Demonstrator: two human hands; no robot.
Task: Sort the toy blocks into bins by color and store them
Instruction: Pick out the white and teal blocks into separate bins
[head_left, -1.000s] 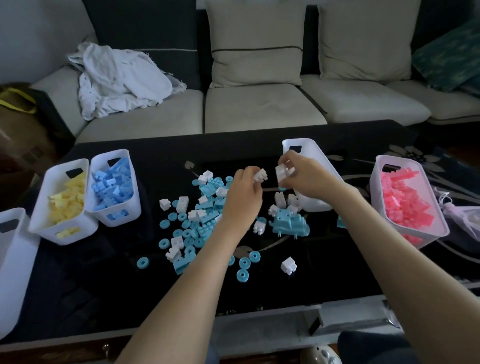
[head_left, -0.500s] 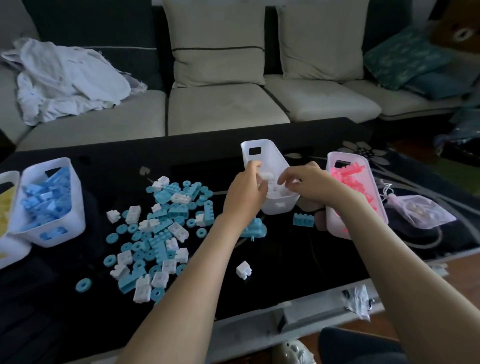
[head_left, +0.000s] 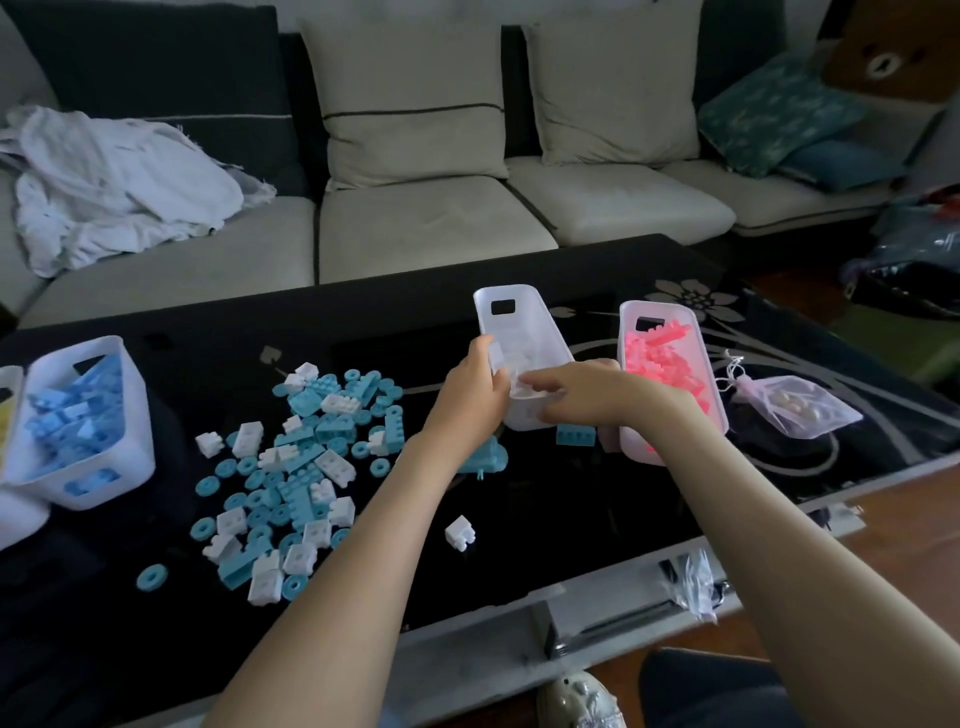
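Left hand (head_left: 475, 387) sits at the left rim of the white bin (head_left: 524, 332), fingers curled over the edge into it. Can't tell if it grips the rim, holds a block, or neither. Right hand (head_left: 587, 397) lies across the bin's near end, fingers pointing left over the rim and thumb low against the outer wall; whether it pinches anything can't be told either. The hands are close together, almost touching, both at this one bin, centre of frame.

A few white blocks (head_left: 519, 361) lie inside, and the bin looks mostly unfilled. Just right of it is the pink bin (head_left: 639, 447), heaped with pink blocks (head_left: 665, 364). One teal block (head_left: 575, 435) lies between the two bins. A larger teal piece (head_left: 485, 460) is partly hidden under the left forearm. One stray white block (head_left: 460, 532) lies lower centre.

Left of centre is the mixed pile (head_left: 301, 457) of teal and white blocks and teal rings, spread on the black glass worktop (head_left: 571, 519). Far left is the blue bin (head_left: 130, 457), full of blue blocks (head_left: 78, 410).

Progress: pink and blue look done, with none loose in view. White is underway. The whole teal-and-white pile is left, so roughly the halfway mark or a bit past. No bin with teal in it is visible. Storing the bins is not started.
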